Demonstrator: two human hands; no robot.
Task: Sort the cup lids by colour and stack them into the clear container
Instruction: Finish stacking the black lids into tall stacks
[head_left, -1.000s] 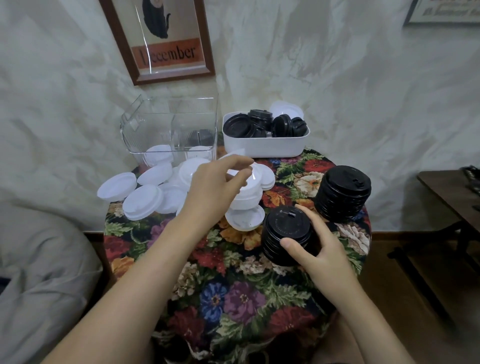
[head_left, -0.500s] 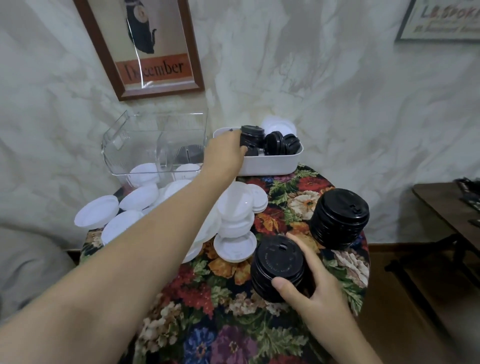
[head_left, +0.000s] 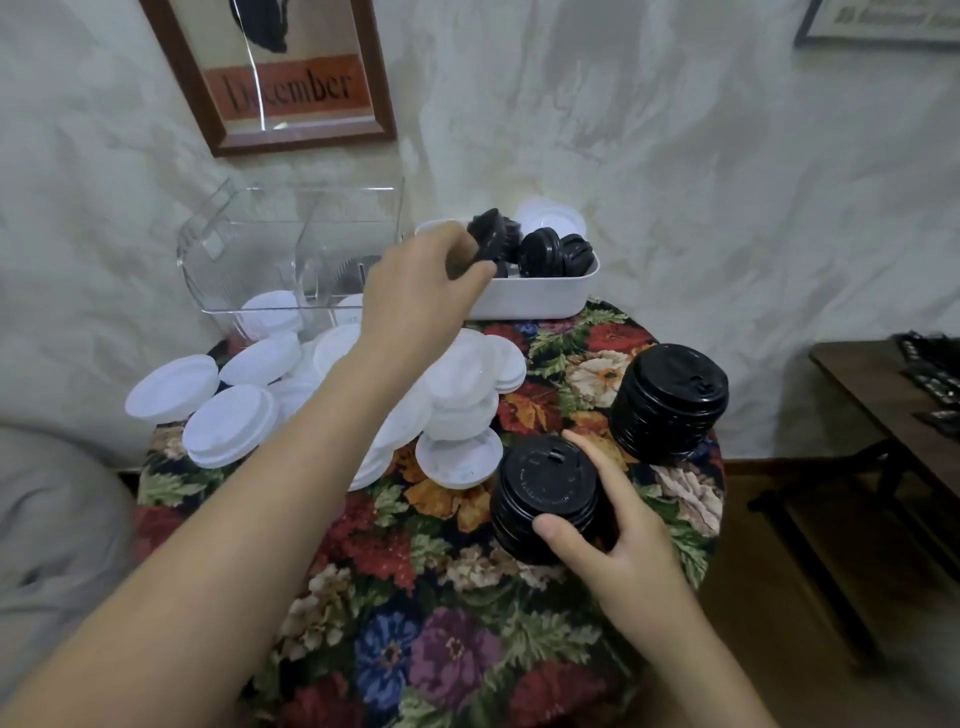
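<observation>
On the counter (head_left: 415, 597), sorting looks well on but filling barely begun. The clear container (head_left: 291, 249) at the back holds only a few lids low inside. The white tub (head_left: 535, 296) beside it has mixed lids left. Loose white lids (head_left: 228, 421) crowd the container's front. The far black stack (head_left: 670, 400) stands alone. The right hand (head_left: 618, 545) grips the near black stack (head_left: 545, 483). The left hand (head_left: 415, 291) pinches a black lid (head_left: 491, 241) over the tub.

A round table (head_left: 415, 597) is covered in a flowered print. At its back a clear container (head_left: 291, 244) is set on the left, with a white tub (head_left: 540, 299) just beside it on the right. The left half is strewn with white lids (head_left: 228, 426), some overlapping and some piled. Two black stacks are stood on the right, apart from each other: a nearer stack (head_left: 545, 483) and a farther stack (head_left: 670, 400).
</observation>
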